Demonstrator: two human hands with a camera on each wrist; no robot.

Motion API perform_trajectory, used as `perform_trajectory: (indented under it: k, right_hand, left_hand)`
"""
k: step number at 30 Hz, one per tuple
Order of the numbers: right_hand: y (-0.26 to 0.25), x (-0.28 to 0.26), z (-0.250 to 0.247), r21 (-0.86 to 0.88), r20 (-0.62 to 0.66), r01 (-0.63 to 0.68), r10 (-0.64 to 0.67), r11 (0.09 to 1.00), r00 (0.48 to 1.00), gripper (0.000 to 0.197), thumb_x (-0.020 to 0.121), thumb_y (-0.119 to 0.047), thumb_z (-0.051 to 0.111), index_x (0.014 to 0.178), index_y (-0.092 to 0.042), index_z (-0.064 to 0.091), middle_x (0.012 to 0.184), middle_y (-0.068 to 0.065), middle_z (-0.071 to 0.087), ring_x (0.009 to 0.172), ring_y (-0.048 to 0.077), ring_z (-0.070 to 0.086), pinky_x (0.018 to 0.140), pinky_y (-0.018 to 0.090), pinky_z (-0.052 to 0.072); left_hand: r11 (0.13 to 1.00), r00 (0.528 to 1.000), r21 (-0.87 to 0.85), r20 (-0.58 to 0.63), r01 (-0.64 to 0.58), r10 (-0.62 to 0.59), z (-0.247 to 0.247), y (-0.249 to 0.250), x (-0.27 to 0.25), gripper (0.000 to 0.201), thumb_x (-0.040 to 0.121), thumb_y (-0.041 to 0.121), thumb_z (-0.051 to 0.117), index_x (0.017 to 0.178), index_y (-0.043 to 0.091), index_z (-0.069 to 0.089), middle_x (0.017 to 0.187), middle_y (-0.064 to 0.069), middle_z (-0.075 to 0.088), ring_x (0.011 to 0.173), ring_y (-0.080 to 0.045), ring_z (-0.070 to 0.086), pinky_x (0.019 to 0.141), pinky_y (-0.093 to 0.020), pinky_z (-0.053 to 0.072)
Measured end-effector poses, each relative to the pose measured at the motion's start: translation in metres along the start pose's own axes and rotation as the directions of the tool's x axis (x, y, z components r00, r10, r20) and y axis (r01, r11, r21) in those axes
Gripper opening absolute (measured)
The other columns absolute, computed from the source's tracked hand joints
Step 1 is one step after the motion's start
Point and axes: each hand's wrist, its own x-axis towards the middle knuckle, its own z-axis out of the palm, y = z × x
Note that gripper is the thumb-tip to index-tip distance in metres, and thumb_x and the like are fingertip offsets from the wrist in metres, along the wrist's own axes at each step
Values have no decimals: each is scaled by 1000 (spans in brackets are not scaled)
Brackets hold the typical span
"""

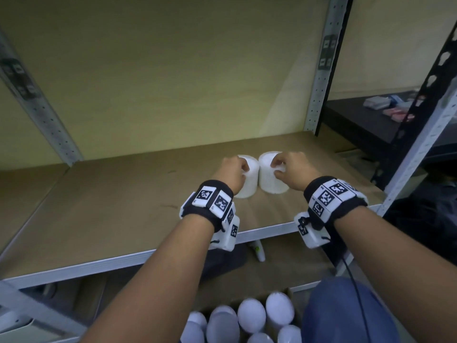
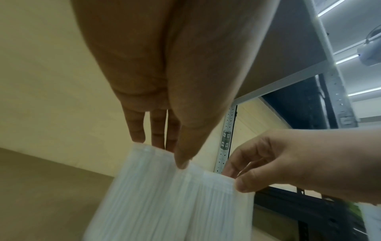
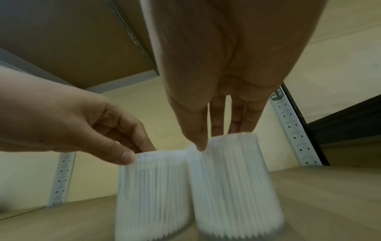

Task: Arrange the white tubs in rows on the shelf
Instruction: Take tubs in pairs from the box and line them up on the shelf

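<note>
Two white tubs stand upright on the brown shelf board point(image 1: 111, 206), side by side and touching, nearer its right end and set back from the front edge. Left hand point(image 1: 231, 174) pinches the top rim of the left tub point(image 1: 247, 184), thumb on the near side, fingers over the top; right hand point(image 1: 294, 169) does the same on the right tub point(image 1: 269, 179). Board's left half and the strip to the back edge are bare, so nothing blocks the tubs except the hands themselves, which cover part of both tops from the head view. Perforated grey uprights point(image 1: 319, 78) stand at the back corners against a cream wall point(image 1: 160, 70). Below the front edge: a cardboard box of more white tubs point(image 1: 249, 315), lids up, beside a blue-clad knee point(image 1: 346, 315); a small white bottle point(image 1: 258, 251) lies on the lower level. A dark rack point(image 1: 371, 125) to the right holds small packets, too blurred to identify. Both wrists wear black bands with coded marker tiles point(image 1: 212, 199). Left wrist view adds the left thumb tip point(image 2: 182, 163) on the rim with three straight fingers behind it, plus ceiling light strips. Right wrist view shows what the head view hides: ribbed tub walls point(image 3: 237, 187) full height, bases flat on the board, right thumb tip point(image 3: 201, 146) on the rim where the two tubs meet. Both wrist views are motion-blurred.
</note>
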Motion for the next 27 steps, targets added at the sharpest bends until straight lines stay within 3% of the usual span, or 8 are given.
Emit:
perform_trajectory:
  k: [16, 20, 27]
  right_hand:
    - [36, 143, 19, -69, -62, 5, -9, 998, 998, 29, 89, -12, 58, 116, -11, 66, 124, 10, 63, 112, 27, 60, 96, 35, 48]
    - [44, 169, 21, -92, -67, 1, -7, 996, 998, 29, 89, -14, 57, 117, -13, 65, 125, 9, 63, 113, 27, 58, 98, 35, 47]
    - [54, 200, 25, -75, -87, 0, -6, 997, 996, 28, 90, -12, 55, 115, -12, 65, 122, 10, 64, 112, 29, 58, 95, 35, 47]
  left_hand:
    - [999, 999, 22, 8, 40, -41, 13, -10, 144, 34, 91, -2, 48, 120, 6, 64, 130, -13, 59, 118, -28, 57, 101, -29, 42]
    - [998, 998, 23, 31, 54, -55, 14, -12, 170, 36, 93, 0, 48, 127, 6, 60, 136, -14, 55, 122, -27, 54, 104, -27, 38]
    - [1000, 999, -6, -16, 31, -31, 20, -17, 202, 35, 92, -2, 47, 123, 4, 62, 132, -14, 57, 120, -26, 56, 101, -25, 40]
